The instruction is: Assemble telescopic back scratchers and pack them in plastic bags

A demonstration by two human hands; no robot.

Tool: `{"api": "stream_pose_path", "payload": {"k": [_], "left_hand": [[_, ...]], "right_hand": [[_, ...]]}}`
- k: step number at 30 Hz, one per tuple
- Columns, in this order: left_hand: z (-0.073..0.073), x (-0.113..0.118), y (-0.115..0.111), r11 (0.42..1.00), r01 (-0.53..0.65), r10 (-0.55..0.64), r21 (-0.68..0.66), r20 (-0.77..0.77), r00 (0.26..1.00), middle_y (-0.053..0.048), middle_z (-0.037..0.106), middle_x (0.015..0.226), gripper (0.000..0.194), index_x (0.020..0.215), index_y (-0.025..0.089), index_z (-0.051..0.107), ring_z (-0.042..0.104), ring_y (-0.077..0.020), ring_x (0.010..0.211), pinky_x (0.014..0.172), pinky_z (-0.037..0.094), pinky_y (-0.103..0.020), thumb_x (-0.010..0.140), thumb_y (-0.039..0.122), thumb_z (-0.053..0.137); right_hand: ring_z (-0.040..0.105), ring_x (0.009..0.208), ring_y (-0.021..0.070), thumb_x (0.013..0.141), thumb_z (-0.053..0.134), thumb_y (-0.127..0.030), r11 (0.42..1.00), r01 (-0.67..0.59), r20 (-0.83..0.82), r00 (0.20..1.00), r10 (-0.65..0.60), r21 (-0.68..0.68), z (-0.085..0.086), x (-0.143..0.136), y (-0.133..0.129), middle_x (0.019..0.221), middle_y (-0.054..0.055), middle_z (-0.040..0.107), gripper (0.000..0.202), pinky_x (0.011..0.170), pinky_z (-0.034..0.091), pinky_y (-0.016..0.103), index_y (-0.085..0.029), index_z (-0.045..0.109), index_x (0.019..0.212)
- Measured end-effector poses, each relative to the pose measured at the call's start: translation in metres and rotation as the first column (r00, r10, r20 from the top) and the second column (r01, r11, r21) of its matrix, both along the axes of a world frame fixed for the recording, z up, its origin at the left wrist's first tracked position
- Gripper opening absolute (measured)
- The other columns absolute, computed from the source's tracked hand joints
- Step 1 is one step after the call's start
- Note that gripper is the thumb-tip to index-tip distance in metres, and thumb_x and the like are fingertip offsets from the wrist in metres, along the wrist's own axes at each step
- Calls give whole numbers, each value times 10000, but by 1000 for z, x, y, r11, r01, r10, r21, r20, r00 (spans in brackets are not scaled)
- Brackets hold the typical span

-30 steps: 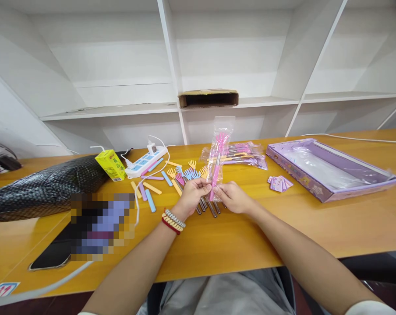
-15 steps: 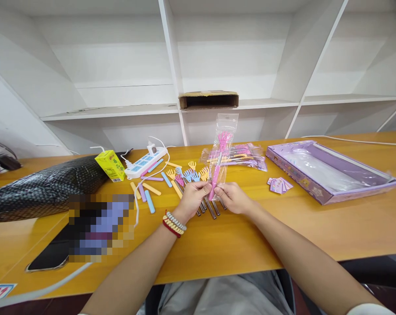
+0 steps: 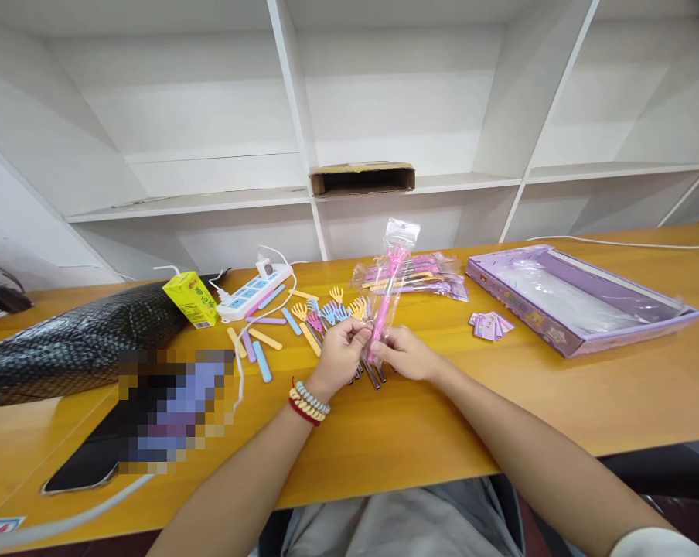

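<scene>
Between my two hands is a pink back scratcher (image 3: 387, 298) inside a clear plastic bag (image 3: 404, 232), its claw end pointing away from me. My left hand (image 3: 345, 357) pinches the bag near the handle, and my right hand (image 3: 408, 353) grips the handle end from the other side. Just behind and under my hands lie several metal rods with claw heads (image 3: 333, 311) in yellow, blue and pink. Beyond them is a pile of bagged back scratchers (image 3: 436, 275). Loose coloured handle tubes (image 3: 262, 361) lie to the left of my left hand.
A purple box (image 3: 575, 302) and small printed cards (image 3: 491, 326) are on the right. On the left are a power strip (image 3: 254, 292), a yellow drink carton (image 3: 192, 300), a black wrapped bundle (image 3: 94, 333) and a phone (image 3: 88, 456). A cardboard box (image 3: 362, 179) sits on the shelf.
The bagged back scratcher has tilted to the right and its top has dropped lower. My right hand has shifted slightly around the handle end. The camera view has moved a little.
</scene>
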State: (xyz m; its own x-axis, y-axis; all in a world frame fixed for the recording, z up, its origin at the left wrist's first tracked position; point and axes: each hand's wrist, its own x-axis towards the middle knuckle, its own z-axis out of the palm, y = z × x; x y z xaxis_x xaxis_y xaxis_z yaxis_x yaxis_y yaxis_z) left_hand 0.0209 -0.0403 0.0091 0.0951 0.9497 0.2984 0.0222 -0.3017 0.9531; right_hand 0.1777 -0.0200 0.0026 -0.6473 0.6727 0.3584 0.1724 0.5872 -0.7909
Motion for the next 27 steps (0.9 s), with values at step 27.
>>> {"api": "stream_pose_path", "payload": {"k": [27], "left_hand": [[-1, -5, 5, 989, 133, -115, 62, -234, 966, 4, 458, 576, 410, 542, 133, 534, 436, -109, 598, 592, 358, -247, 829, 422, 492]], "right_hand": [[389, 488, 84, 905, 365, -377, 923, 175, 49, 978, -204, 342, 0, 6, 5, 525, -8, 470, 393, 543, 313, 188, -146, 617, 710]]}}
